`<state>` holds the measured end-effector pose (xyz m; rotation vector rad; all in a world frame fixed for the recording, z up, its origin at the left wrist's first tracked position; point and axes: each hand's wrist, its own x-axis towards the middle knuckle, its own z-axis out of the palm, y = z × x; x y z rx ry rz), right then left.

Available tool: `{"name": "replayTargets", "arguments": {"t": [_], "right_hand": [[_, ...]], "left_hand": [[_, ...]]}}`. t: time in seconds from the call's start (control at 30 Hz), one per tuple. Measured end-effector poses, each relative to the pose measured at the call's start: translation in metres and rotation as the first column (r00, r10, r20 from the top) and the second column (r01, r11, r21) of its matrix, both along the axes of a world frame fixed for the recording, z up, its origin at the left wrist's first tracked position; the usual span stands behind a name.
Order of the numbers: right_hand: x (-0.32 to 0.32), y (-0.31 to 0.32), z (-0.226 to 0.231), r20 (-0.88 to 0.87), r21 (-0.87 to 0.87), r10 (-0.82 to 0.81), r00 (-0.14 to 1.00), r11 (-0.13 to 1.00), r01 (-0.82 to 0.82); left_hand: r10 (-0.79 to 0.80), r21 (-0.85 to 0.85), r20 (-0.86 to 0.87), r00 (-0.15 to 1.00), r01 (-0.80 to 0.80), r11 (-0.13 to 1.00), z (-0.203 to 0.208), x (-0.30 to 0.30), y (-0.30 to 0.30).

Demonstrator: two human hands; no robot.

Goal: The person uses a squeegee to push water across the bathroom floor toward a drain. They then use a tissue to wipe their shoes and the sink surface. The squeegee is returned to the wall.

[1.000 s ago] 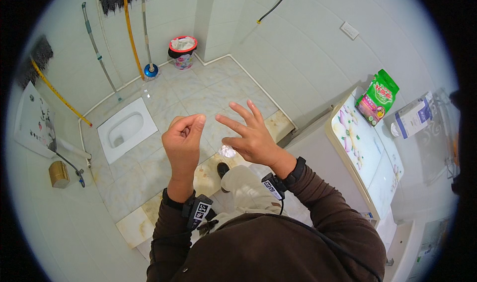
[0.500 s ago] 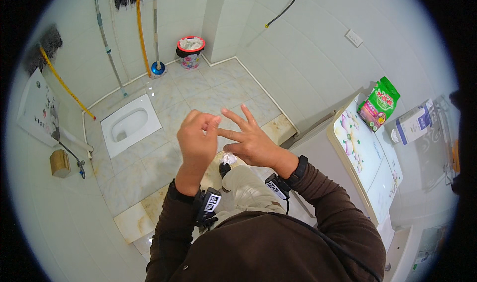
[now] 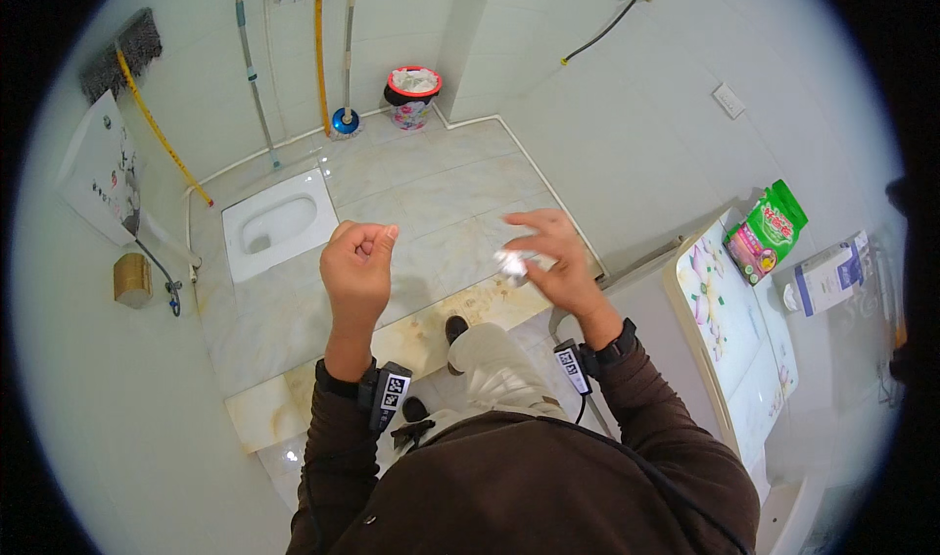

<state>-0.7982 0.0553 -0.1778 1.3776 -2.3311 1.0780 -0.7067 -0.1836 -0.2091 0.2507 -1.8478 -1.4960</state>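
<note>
My left hand (image 3: 358,269) is raised over the pale floor, its fingers curled and the thumb pressed against the index finger. What lies inside them, if anything, is hidden. To its right, my right hand (image 3: 556,259) has a crumpled white tissue (image 3: 511,265) between thumb and fingers, slightly blurred by motion. The two hands are apart. Each wrist wears a dark strap with a small black device.
Ahead on the left, a white squat toilet (image 3: 279,224) is set in the tiled floor. A red-rimmed bin (image 3: 412,105) with white paper stands by the far wall, near a mop (image 3: 346,119). At right, a flower-patterned washing machine lid (image 3: 725,310) bears a green-pink bag (image 3: 768,232).
My hands have separated: the left moved left, the right moved right. The tissue has gone up and right with my right hand. The view has shifted slightly.
</note>
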Motion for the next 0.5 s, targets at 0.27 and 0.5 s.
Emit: {"name": "replayTargets", "arguments": {"t": [0.27,0.5], "right_hand": [[0.002,-0.019,0.016,0.785,-0.326,0.207,0.584,0.940,0.104],[-0.001,-0.077,-0.001,0.901,-0.242,0.305,0.309,0.944,-0.225]], "left_hand": [[-0.255,0.070,0.248,0.935,0.246,0.967,0.005,-0.001,-0.026],[-0.405,-0.024,0.210,0.890,0.419,0.908,0.024,0.001,-0.016]]}}
